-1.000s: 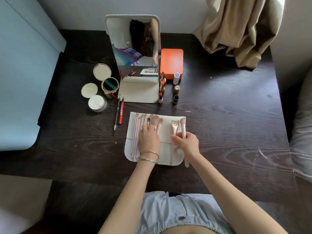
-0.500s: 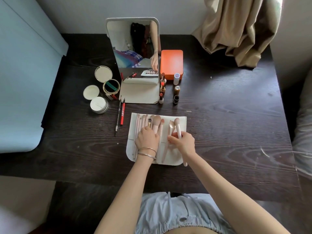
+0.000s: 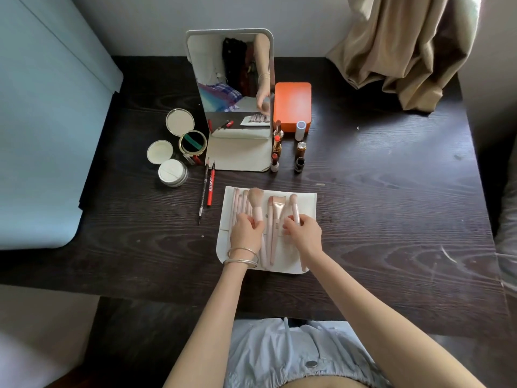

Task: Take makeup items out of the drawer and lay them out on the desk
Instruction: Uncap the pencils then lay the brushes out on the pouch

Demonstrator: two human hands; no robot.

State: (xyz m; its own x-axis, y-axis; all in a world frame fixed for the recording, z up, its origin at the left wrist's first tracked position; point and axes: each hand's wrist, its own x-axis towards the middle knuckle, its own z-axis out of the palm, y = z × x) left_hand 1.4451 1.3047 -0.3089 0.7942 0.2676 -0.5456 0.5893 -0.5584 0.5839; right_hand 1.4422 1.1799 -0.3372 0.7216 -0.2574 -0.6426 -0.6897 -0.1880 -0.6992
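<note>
A white brush pouch lies open on the dark desk with several pink makeup brushes in a row on it. My left hand, with two silver bangles on its wrist, grips the handle of a fluffy powder brush. My right hand pinches a slimmer pink brush at the pouch's right side. Between the hands lie a flat foundation brush and other brushes. The drawer is out of sight.
Behind the pouch stand a mirror, an orange box, lipsticks and small bottles. At the left are open compacts, a powder jar, and two pencils. A beige curtain hangs at the back right.
My right hand slid its brush leftward onto the pouch beside the others. My left hand closed around the powder brush's handle and raised it slightly.
</note>
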